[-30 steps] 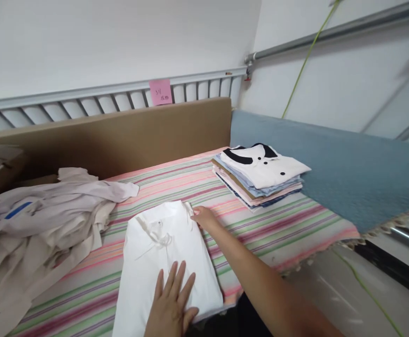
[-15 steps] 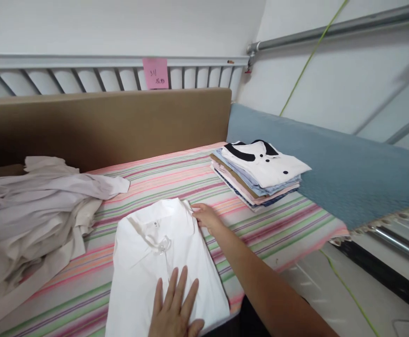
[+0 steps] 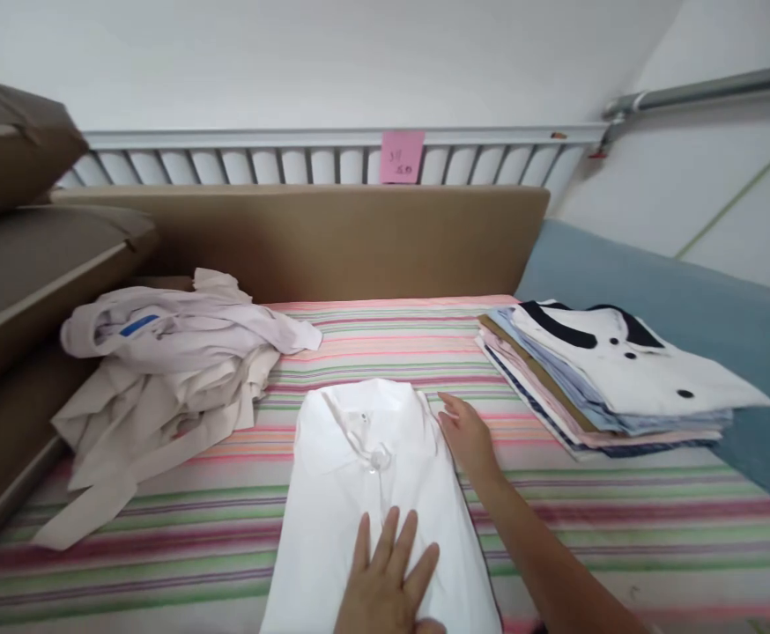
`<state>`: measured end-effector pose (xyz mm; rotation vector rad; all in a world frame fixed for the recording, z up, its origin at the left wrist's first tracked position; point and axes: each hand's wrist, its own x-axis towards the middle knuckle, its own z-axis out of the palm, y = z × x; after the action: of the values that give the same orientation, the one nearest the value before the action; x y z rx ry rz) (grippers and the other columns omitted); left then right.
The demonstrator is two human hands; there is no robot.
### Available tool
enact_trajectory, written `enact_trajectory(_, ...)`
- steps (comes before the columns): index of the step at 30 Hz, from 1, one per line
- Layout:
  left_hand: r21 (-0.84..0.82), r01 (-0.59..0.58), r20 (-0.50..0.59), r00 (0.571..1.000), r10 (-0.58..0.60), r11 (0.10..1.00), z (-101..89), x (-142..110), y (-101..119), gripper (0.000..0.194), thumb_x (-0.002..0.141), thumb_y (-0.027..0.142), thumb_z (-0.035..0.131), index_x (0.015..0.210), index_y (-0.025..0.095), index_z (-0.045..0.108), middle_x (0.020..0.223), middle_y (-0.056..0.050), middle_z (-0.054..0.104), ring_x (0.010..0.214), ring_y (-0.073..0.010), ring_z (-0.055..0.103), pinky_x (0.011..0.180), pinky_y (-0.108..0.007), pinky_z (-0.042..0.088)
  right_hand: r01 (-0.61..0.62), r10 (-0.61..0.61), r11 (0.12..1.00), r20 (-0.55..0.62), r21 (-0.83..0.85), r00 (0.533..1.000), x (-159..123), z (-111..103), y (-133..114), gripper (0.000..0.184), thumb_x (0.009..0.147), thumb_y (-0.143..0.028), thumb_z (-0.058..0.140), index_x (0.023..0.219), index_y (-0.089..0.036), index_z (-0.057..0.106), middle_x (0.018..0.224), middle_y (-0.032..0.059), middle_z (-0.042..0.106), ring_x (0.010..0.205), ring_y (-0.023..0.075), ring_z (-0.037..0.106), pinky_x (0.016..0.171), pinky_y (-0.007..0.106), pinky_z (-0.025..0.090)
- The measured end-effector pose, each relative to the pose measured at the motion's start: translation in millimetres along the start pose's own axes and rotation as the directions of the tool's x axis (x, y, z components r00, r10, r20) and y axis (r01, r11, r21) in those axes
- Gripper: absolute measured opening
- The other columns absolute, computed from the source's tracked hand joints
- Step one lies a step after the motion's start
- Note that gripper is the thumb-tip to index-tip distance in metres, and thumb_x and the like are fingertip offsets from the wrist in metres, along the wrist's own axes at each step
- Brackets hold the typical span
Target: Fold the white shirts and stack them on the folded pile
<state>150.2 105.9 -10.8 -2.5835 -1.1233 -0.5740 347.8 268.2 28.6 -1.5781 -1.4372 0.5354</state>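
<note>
A white collared shirt (image 3: pixel 338 519) lies folded, front up, with a small bow or tie at its neck. My left hand (image 3: pixel 388 577) rests flat on the lower front of the shirt, fingers spread. Beside the shirt's right shoulder is my right hand (image 3: pixel 470 440), its fingers loosely apart and holding no cloth that I can see. Whether its fingertips touch the shirt's edge, I cannot tell.
A stack of folded shirts (image 3: pixel 636 379) stands at the right, a white one with black collar trim on top. At the left lies a crumpled heap of pale clothes (image 3: pixel 173 352) beside brown cushions (image 3: pixel 41 273). Striped cloth (image 3: pixel 385 330) covers the surface.
The view has swung left, bringing the brown cushions into sight. My right hand's fingers have come away from the pinch at the shirt's shoulder. My left hand stays flat on the shirt.
</note>
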Motion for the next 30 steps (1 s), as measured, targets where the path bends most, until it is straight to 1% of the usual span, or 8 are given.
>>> enact_trajectory(4, -0.322, 0.162, 0.118, 0.984, -0.130, 0.933, -19.6, 10.8, -2.4, 0.057, 0.080, 0.058, 0.045, 0.129, 0.028, 0.044, 0.135, -0.007, 0.048, 0.122, -0.0292, 0.044, 0.100, -0.049, 0.032, 0.157, -0.159, 0.987, 0.108, 0.025, 0.981, -19.7, 10.2, -42.7, 0.031, 0.078, -0.033, 0.046, 0.101, -0.021, 0.063, 0.103, 0.0069, 0.065, 0.095, 0.0198, 0.060, 0.086, 0.034, 0.045)
enact_trajectory(8, -0.600, 0.413, 0.220, 0.908, -0.356, 0.685, -53.2, 27.2, -17.3, 0.032, 0.086, 0.037, 0.045, 0.113, 0.026, 0.057, 0.116, -0.004, 0.063, 0.105, -0.0196, 0.057, 0.095, -0.037, 0.040, 0.091, -0.102, 0.995, 0.394, 0.048, 0.913, -27.2, 57.2, -91.0, 0.025, 0.077, -0.034, 0.048, 0.089, -0.021, 0.065, 0.091, 0.0044, 0.069, 0.084, 0.0179, 0.063, 0.078, 0.029, 0.046)
enact_trajectory(12, -0.622, 0.536, 0.260, 0.829, -0.495, 0.571, -72.3, 35.0, -39.1, 0.025, 0.086, 0.031, 0.043, 0.081, 0.020, 0.066, 0.082, -0.004, 0.068, 0.078, -0.0175, 0.061, 0.072, -0.029, 0.043, 0.139, 0.012, 0.956, 0.508, -0.257, 0.861, -19.2, 109.5, -122.1, 0.025, 0.075, -0.044, 0.053, 0.076, -0.022, 0.065, 0.080, 0.0036, 0.068, 0.077, 0.0196, 0.061, 0.069, 0.030, 0.042)
enact_trajectory(17, -0.629, 0.695, 0.218, 0.588, -0.779, 0.349, -72.1, 27.7, -89.0, 0.026, 0.082, 0.032, 0.045, 0.064, 0.019, 0.059, 0.066, -0.002, 0.061, 0.062, -0.0154, 0.054, 0.061, -0.027, 0.038, 0.171, 0.066, 0.909, 0.535, -0.381, 0.842, -11.2, 140.5, -131.0, 0.020, 0.065, -0.035, 0.065, 0.055, -0.021, 0.055, 0.061, 0.0021, 0.060, 0.065, 0.0194, 0.057, 0.059, 0.028, 0.036)
enact_trajectory(20, -0.732, 0.659, 0.111, 0.366, -0.924, 0.173, -64.0, 16.8, -126.1, 0.016, 0.080, 0.027, 0.046, 0.078, 0.018, 0.059, 0.077, -0.004, 0.062, 0.068, -0.0150, 0.055, 0.067, -0.027, 0.041, 0.110, 0.023, 0.972, 0.550, -0.209, 0.835, -17.9, 134.4, -131.9, 0.015, 0.067, -0.032, 0.061, 0.058, -0.021, 0.057, 0.061, 0.0005, 0.061, 0.063, 0.0186, 0.057, 0.057, 0.028, 0.038)
enact_trajectory(22, -0.772, 0.629, 0.099, 0.265, -0.959, 0.094, -57.5, 11.3, -143.4, 0.018, 0.078, 0.026, 0.049, 0.089, 0.015, 0.058, 0.086, -0.006, 0.061, 0.072, -0.0153, 0.056, 0.071, -0.029, 0.042, 0.046, -0.024, 0.999, 0.552, -0.026, 0.834, -27.3, 124.5, -133.2, 0.013, 0.068, -0.033, 0.060, 0.070, -0.020, 0.062, 0.071, 0.0013, 0.066, 0.069, 0.0202, 0.060, 0.061, 0.029, 0.042)
enact_trajectory(24, -0.788, 0.612, 0.117, 0.251, -0.961, 0.064, -52.0, 9.7, -151.4, 0.023, 0.076, 0.027, 0.051, 0.094, 0.015, 0.059, 0.089, -0.007, 0.061, 0.073, -0.0155, 0.056, 0.073, -0.030, 0.043, 0.004, -0.054, 0.996, 0.543, 0.092, 0.838, -38.5, 114.4, -135.0, 0.021, 0.068, -0.034, 0.060, 0.082, -0.020, 0.065, 0.081, 0.0024, 0.069, 0.077, 0.0221, 0.061, 0.067, 0.030, 0.045)
enact_trajectory(30, -0.752, 0.643, 0.091, 0.320, -0.943, 0.146, -46.3, 21.9, -147.2, 0.035, 0.076, 0.025, 0.050, 0.108, 0.015, 0.058, 0.094, -0.008, 0.061, 0.079, -0.0168, 0.055, 0.075, -0.031, 0.044, 0.014, -0.102, 0.983, 0.475, 0.185, 0.874, -64.7, 97.3, -135.2, 0.030, 0.073, -0.036, 0.059, 0.097, -0.020, 0.064, 0.090, 0.0023, 0.068, 0.084, 0.0218, 0.060, 0.076, 0.032, 0.045)
